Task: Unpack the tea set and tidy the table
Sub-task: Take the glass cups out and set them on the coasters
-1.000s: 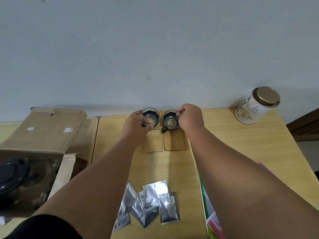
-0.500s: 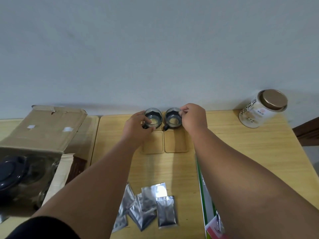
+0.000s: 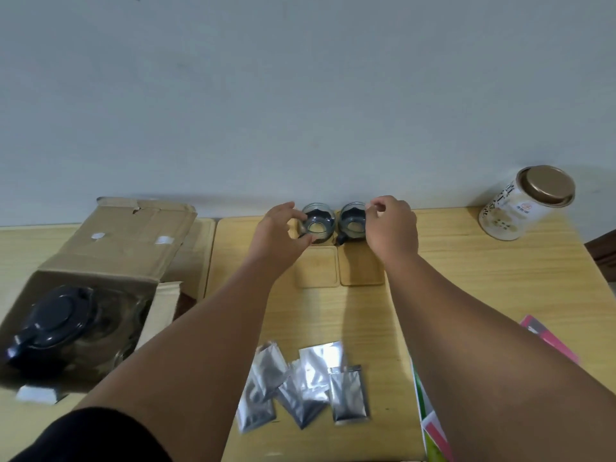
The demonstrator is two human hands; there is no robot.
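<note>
- Now my left hand (image 3: 280,230) curls thumb and fingers around the left small clear glass cup with a dark base (image 3: 316,222), at the far edge of the pale wooden table (image 3: 483,278).
- My right hand (image 3: 391,225) pinches the rim of the matching right glass cup (image 3: 352,221), just beside the first.
- Two square wooden coasters (image 3: 361,270) lie just nearer me, bare.
- Several silver foil sachets (image 3: 306,385) lie in a loose heap near me.
- At left, the open brown cardboard box (image 3: 110,248) holds a dark-lidded glass teapot (image 3: 56,318).
- Far right stands a white round tin with a bronze lid (image 3: 526,205).
</note>
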